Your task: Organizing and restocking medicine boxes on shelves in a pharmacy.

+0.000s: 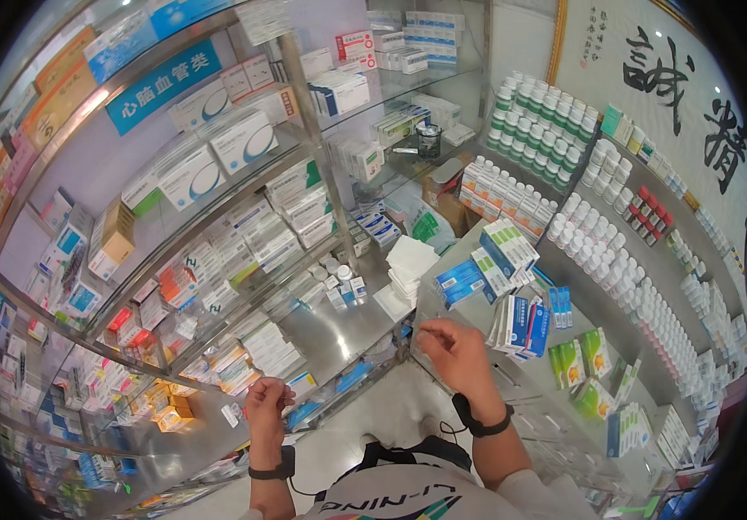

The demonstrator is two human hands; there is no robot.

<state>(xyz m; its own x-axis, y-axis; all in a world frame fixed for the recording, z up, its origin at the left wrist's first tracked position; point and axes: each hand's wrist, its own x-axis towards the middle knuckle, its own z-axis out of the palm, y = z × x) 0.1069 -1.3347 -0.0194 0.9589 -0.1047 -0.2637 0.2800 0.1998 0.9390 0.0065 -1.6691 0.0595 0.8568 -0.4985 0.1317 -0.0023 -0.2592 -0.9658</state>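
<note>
My left hand (267, 398) hangs in the air at the lower middle left, its fingers curled and no object seen in them. It is nearest to a white medicine box with a blue and yellow edge (302, 383) on the metal shelf. My right hand (448, 348) is raised near the counter corner, fingers bent, with nothing visible between them. Blue and white medicine boxes (517, 325) stand on the counter just beyond it. A stack of white paper sheets (410, 263) lies on the shelf corner above the right hand. Both wrists wear black bands with cables.
Glass shelves with medicine cartons (243, 140) rise on the left. White bottles with green bands (542, 127) fill the tiers at the back right. Green boxes (568, 364) lie on the right counter (503, 377). A plastic bag (425, 224) sits in the corner.
</note>
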